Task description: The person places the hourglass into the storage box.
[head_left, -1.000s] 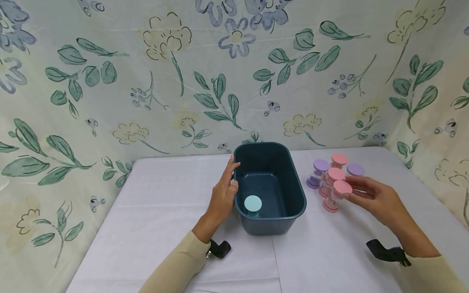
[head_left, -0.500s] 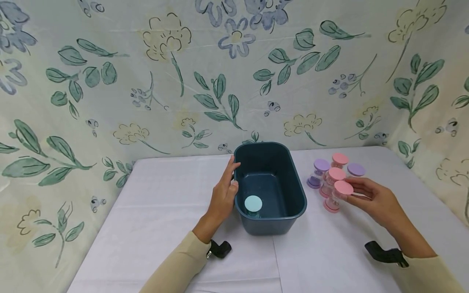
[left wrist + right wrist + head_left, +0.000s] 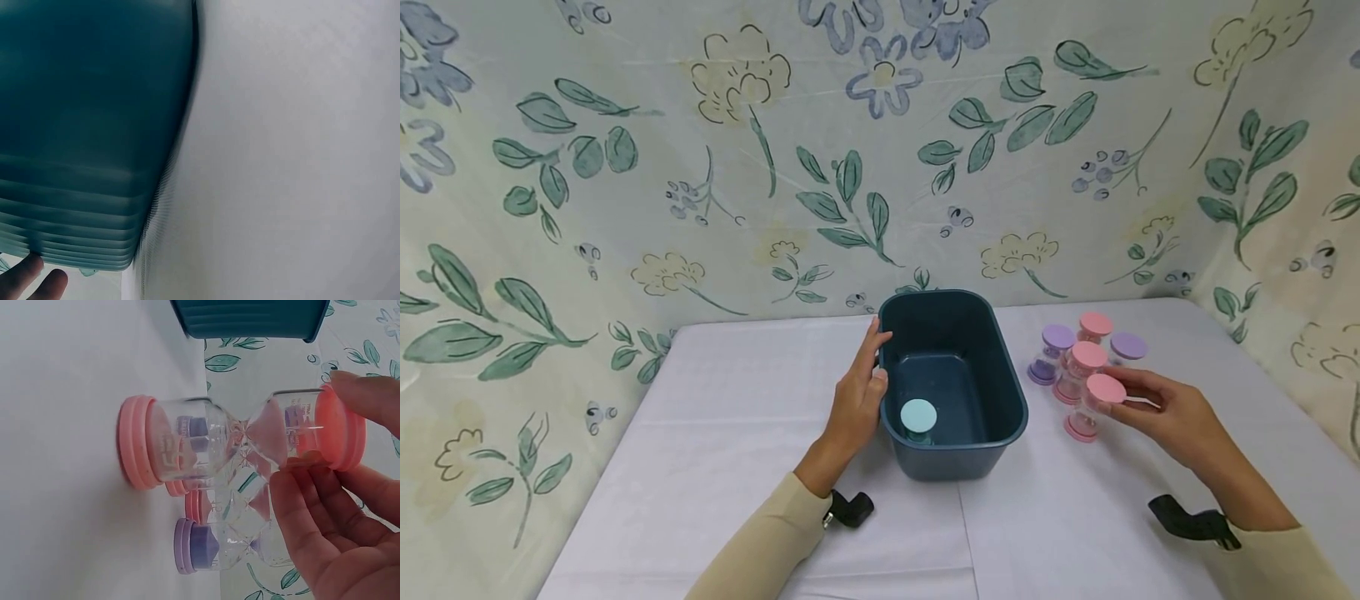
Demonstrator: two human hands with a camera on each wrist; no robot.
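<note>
A dark teal plastic bin [image 3: 992,462] stands in the middle of the table. My left hand [image 3: 853,392] rests along its left side, thumb and fingers extended; two fingertips [image 3: 53,284] show beside its wall in the left wrist view. Inside the bin a sand timer with a mint-coloured cap [image 3: 918,415] stands upright. My right hand [image 3: 1172,408] pinches a pink sand timer [image 3: 1103,392] near its top cap between thumb and fingers. Its pink base [image 3: 137,442] is close over the white cloth, and sand shows in the upper bulb.
Just behind the held timer stand two pink sand timers [image 3: 1088,356] and two purple ones [image 3: 1057,340], close together right of the bin. White cloth [image 3: 760,400] covers the table. A floral fabric backdrop [image 3: 715,167] rises at the back and sides.
The pink sand timer in my right hand has shifted slightly toward me, away from the pink one behind it. My left hand and the bin have stayed put.
</note>
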